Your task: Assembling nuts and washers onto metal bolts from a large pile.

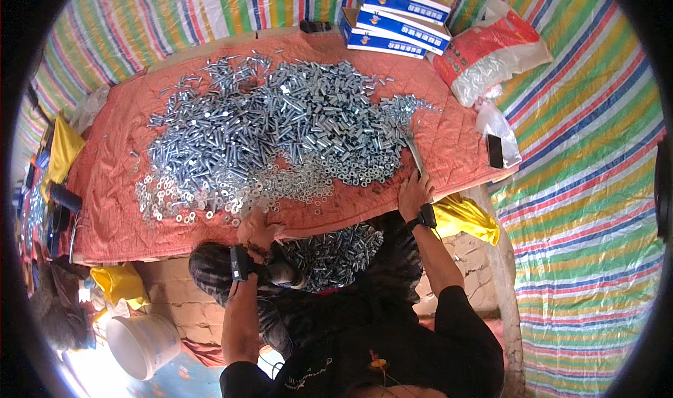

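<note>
Left hand (258, 228) at the near edge of the tabletop (463, 152), fingers curled over a few small pieces from the washer fringe; whether pinching one or merely resting, impossible to tell. Right hand (413, 193) at the same edge farther right, closed on the lower end of a thin metal rod (413, 154) slanting up into the pile. Black wristbands on both arms.

Huge heap of zinc-plated bolts and nuts (280, 124) spread across the salmon cloth, thinning to loose washers (175, 200) at the near left. Bare cloth only in a narrow strip along the near edge between the hands, in a wider band at the right end, and along the far left corner. A second batch of bolts (336, 254) in the lap below the edge, just beside the left forearm, partly hidden by dark clothing.

Far edge crowded: stacked blue and white boxes (396, 16), small black object (315, 26) beside them, red and white sack (491, 51) spilling shiny parts off the corner. Dark phone (495, 151) on a clear plastic bag (499, 128) at the right rim, overhanging. Yellow cloth (466, 216) hanging below the right edge, another yellow cloth (63, 149) at the left end.

White bucket (140, 345) on the floor lower left, partly washed out by glare. Left margin dark and blurred; objects there unreadable. Striped tarp (589, 187) all around, bent by the lens.
</note>
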The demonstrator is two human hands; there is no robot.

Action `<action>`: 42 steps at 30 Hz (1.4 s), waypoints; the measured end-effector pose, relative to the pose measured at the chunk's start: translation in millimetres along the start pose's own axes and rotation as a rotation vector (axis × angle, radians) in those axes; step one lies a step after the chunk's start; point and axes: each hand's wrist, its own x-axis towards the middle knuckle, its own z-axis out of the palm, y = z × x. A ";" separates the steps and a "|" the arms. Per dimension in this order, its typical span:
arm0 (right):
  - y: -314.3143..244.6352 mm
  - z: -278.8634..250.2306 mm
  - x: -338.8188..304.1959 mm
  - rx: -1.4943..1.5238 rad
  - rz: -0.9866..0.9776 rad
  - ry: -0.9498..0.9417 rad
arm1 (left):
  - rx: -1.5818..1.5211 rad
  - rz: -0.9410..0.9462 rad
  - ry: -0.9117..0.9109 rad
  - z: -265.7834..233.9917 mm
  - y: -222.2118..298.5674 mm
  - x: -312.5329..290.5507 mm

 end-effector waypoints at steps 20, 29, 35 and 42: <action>8.4 7.6 23.4 0.037 -0.031 -0.039 | -0.047 -0.054 0.054 12.7 2.0 5.2; 39.9 0.9 41.8 0.390 -0.019 -0.252 | 0.011 -0.066 0.112 28.7 -28.0 0.7; 46.0 -33.2 68.3 0.632 0.112 -0.350 | 0.074 -0.053 -0.131 3.3 -13.7 9.9; 37.9 -7.8 65.0 0.526 0.062 -0.012 | -0.079 -0.032 -0.244 -27.4 -3.2 21.4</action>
